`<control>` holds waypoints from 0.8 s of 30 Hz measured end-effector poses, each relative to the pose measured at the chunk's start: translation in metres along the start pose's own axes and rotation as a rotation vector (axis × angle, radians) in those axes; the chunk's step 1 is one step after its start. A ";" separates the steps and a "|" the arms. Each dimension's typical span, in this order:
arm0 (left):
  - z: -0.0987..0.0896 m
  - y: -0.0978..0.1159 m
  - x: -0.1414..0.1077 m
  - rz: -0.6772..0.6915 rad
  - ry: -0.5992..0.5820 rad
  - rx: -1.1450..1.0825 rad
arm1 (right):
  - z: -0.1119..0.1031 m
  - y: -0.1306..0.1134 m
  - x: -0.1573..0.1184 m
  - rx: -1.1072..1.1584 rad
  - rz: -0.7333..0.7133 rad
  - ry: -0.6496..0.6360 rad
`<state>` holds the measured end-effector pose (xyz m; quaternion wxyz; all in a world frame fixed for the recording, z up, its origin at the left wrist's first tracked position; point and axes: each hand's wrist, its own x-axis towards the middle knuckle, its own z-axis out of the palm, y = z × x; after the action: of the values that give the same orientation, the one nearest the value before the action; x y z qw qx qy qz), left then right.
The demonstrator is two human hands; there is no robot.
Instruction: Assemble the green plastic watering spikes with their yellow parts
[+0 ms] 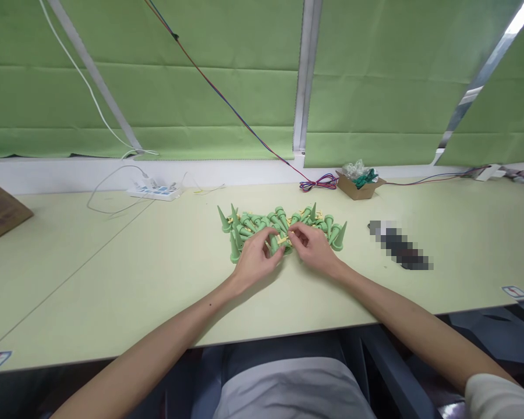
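Observation:
A green plastic cone-shaped spike (pixel 273 241) is between the thumb and fingers of my left hand (pixel 255 259), which is closed around it. Right beside it, my right hand (pixel 317 249) pinches with thumb and forefinger at the end of a small yellow plastic piece (pixel 282 239). The yellow piece lies against or just in front of the green spike; the exact contact is too small to make out. Beyond both hands spreads a pile of similar green spikes (pixel 247 220), some upright, others lying down, with more yellow pieces among them.
A small cardboard box (pixel 361 191) with clear plastic and green material stands behind to the right, near a bundled red-blue cable (pixel 318 183). A pixelated dark object (pixel 399 247) lies on the pale table (pixel 157 279). A white power strip (pixel 155 191) sits at back left.

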<state>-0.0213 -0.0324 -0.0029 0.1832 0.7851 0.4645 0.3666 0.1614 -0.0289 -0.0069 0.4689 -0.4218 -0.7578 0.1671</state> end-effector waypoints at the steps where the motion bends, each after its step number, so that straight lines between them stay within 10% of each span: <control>1: 0.000 0.000 0.000 0.007 -0.002 0.001 | 0.000 0.000 0.000 -0.001 0.000 -0.002; 24: 0.000 0.001 -0.001 0.034 0.007 -0.047 | 0.000 -0.002 -0.001 0.018 -0.017 -0.095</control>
<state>-0.0214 -0.0337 -0.0027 0.1935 0.7872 0.4429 0.3832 0.1603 -0.0303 -0.0063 0.4377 -0.4028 -0.7812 0.1897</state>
